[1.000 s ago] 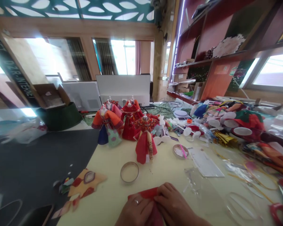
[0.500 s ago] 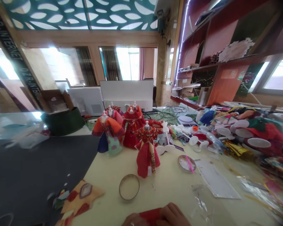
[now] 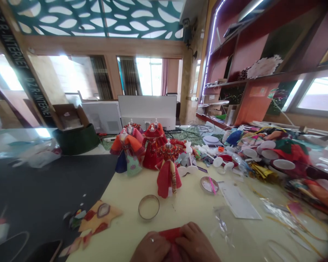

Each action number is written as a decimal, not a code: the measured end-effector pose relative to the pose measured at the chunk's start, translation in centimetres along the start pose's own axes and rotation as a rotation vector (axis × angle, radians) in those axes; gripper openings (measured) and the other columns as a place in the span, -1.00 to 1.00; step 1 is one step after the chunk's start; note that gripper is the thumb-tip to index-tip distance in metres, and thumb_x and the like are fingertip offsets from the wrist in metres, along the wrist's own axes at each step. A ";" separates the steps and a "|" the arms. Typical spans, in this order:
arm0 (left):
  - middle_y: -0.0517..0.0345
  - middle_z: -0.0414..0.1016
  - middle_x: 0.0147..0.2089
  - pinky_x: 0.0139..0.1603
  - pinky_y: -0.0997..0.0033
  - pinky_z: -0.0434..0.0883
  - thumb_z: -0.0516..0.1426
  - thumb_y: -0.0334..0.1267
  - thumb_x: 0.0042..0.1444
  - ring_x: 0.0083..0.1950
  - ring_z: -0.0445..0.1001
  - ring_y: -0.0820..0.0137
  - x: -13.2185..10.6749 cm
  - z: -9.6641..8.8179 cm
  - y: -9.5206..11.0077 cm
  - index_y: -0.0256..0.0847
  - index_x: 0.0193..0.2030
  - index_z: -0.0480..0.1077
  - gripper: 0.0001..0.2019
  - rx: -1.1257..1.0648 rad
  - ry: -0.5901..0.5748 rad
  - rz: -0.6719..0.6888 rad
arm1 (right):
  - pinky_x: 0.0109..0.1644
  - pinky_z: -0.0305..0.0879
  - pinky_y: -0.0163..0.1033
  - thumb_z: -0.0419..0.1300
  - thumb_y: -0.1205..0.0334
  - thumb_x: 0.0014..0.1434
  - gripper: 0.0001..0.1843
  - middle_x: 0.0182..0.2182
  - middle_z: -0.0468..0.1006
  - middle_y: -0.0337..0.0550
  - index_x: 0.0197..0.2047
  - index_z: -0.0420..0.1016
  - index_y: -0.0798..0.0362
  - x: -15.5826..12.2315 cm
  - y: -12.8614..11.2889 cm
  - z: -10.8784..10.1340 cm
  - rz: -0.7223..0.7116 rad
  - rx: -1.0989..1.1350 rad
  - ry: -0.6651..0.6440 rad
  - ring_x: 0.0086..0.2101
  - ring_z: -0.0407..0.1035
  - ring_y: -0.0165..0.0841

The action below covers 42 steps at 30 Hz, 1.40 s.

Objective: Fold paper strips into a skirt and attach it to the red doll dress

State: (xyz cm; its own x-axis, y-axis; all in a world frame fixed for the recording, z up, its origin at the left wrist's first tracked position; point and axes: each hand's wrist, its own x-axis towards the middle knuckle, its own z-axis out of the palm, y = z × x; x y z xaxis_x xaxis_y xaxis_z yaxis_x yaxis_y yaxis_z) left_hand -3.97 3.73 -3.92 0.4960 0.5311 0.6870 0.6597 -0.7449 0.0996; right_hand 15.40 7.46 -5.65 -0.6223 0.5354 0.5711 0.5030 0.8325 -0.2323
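At the bottom of the head view, a piece of red fabric point(image 3: 170, 234) is held between my two hands, low over the pale yellow tabletop. My left hand point(image 3: 152, 248), with a ring on one finger, closes on its left side. The right side is pinched by the curled fingers of my right hand point(image 3: 194, 243). My fingertips nearly meet over the fabric, and its lower part is partly hidden by them. Beyond my hands lies a round ring-shaped dish point(image 3: 149, 207). Behind that stands a small dress form in a red costume point(image 3: 168, 174).
More costumed dress forms point(image 3: 128, 153) stand behind. To the right are a small dish with a pink stick point(image 3: 209, 185), a white sheet point(image 3: 240, 200) and a heap of fabrics and white stands point(image 3: 276, 153). Patterned fabric pieces point(image 3: 102, 216) lie at left beside a black mat point(image 3: 43, 193).
My view has tilted down slightly and turned a little right, so both hands and the red fabric show more fully. Both hands stay closed on the fabric.
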 end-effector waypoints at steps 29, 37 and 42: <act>0.08 0.47 -0.44 -0.38 0.32 0.36 -0.02 -0.33 0.17 -0.41 0.40 0.31 0.6 -1.7 0.6 -0.22 -0.32 0.41 -0.81 -0.013 -0.080 -0.266 | -0.25 0.22 -0.19 -0.03 0.41 0.21 -0.76 -0.42 0.37 -0.14 -0.39 0.41 0.07 1.3 -1.3 -2.6 0.090 0.127 -0.017 -0.35 0.23 -0.33; 0.01 0.53 -0.20 -0.18 0.29 0.45 0.04 -0.37 0.12 -0.20 0.48 0.30 0.4 -2.0 -0.2 -0.24 -0.17 0.44 -0.80 -0.001 -0.149 -0.523 | -0.08 0.27 -0.09 0.05 0.39 0.16 -0.79 -0.22 0.43 -0.03 -0.15 0.42 0.09 1.3 -0.5 -2.9 0.307 0.048 -0.030 -0.19 0.30 -0.25; 0.03 0.49 -0.15 -0.14 0.29 0.40 0.03 -0.41 0.09 -0.13 0.45 0.28 0.9 -2.0 -0.2 -0.21 -0.14 0.42 -0.78 -0.002 -0.266 -0.636 | -0.08 0.21 -0.08 0.13 0.42 0.08 -0.72 -0.23 0.43 -0.03 -0.10 0.41 0.12 1.5 -0.5 -2.7 0.404 0.007 -0.139 -0.22 0.28 -0.22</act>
State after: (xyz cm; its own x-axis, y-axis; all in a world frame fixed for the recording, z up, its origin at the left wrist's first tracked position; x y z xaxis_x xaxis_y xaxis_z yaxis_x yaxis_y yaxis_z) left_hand -4.74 3.53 -1.91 0.1348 0.9459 0.2951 0.8673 -0.2567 0.4265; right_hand 15.86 7.42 -2.55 -0.4515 0.8323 0.3216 0.7189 0.5528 -0.4214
